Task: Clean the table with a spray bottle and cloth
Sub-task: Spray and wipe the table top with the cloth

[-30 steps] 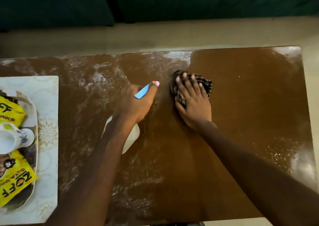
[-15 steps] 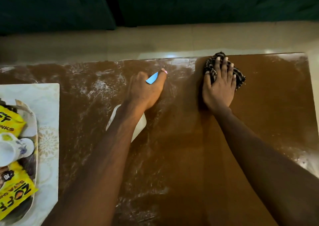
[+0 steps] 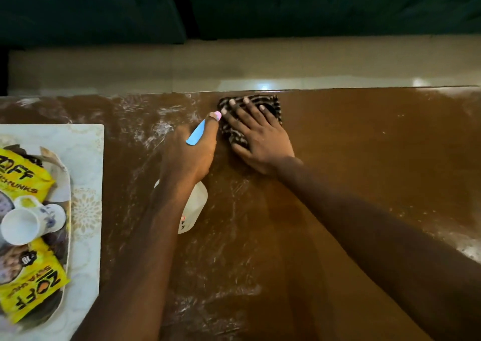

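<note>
The right hand (image 3: 256, 135) is lying with fingers spread flat, pressing a dark striped cloth (image 3: 263, 101) onto the brown table (image 3: 364, 158) at its far edge. Just beside it, the left hand (image 3: 188, 156) is curling tightly around a white spray bottle (image 3: 195, 205), its fingers closing by the blue trigger (image 3: 195, 135). White smears are covering the table's left part, near a patterned placemat (image 3: 86, 158) bearing a tray (image 3: 68, 192) of yellow snack packets (image 3: 23, 179) and a cup (image 3: 28, 223).

Left hand (image 3: 191, 156) hides most of the spray bottle (image 3: 194, 210) (label unreadable).
</note>
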